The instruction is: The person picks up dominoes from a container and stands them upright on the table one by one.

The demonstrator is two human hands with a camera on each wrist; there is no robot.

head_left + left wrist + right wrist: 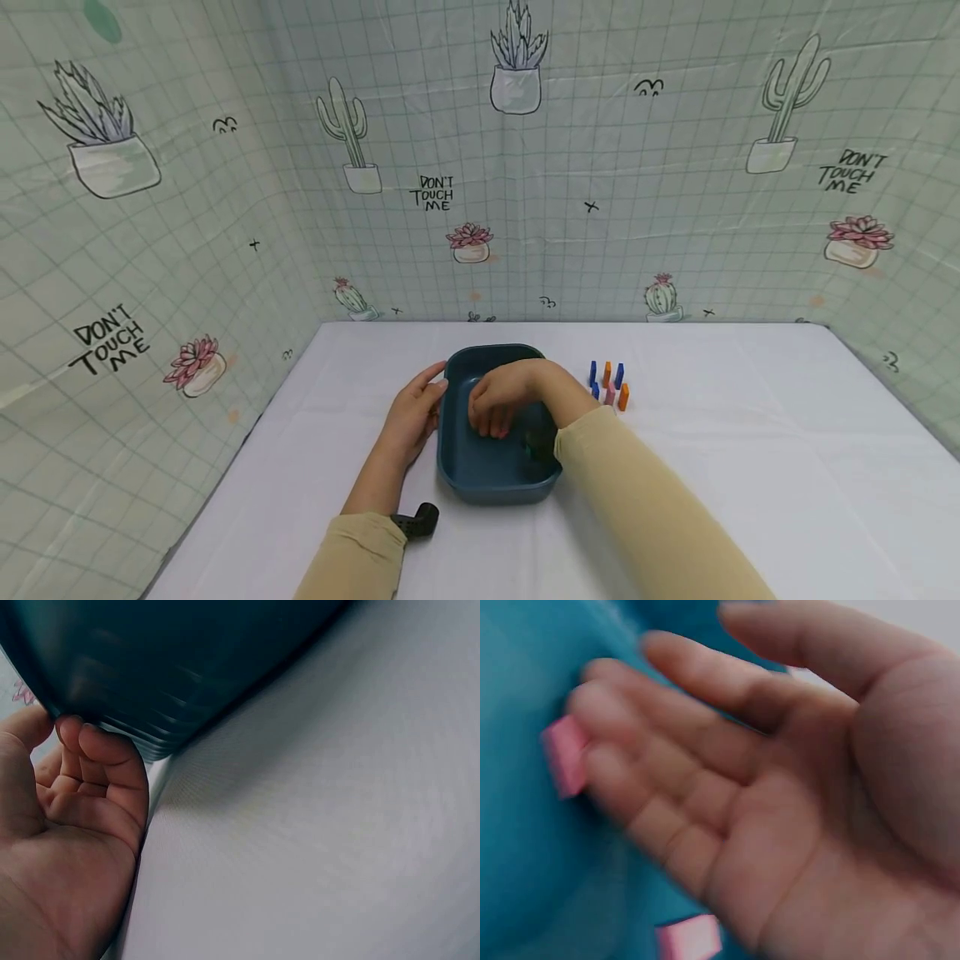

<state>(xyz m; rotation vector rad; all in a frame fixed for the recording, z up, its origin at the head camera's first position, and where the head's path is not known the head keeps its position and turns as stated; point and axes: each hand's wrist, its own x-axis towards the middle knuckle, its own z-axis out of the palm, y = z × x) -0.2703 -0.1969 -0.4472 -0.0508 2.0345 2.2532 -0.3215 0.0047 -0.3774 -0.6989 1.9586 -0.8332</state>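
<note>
A dark blue rectangular basin (480, 487) stands on the white table. My left hand (411, 417) holds its left side, with the thumb at the rim and the fingers (112, 746) bent against the outer wall. Inside the basin is my right hand (506, 396), reaching down with fingers loosely extended. In the right wrist view, its fingertips touch a small pink block (568, 757) on the basin's blue surface. A second pink block (690, 939) lies below the palm. Nothing is gripped in the right hand. The right forearm hides part of the basin.
Just right of the basin, several small blocks stand in two short rows, among them an orange block (624, 397), a blue block (619, 375) and a pink block (610, 394). A cloth with cactus drawings (555, 167) hangs behind the white tabletop (750, 467).
</note>
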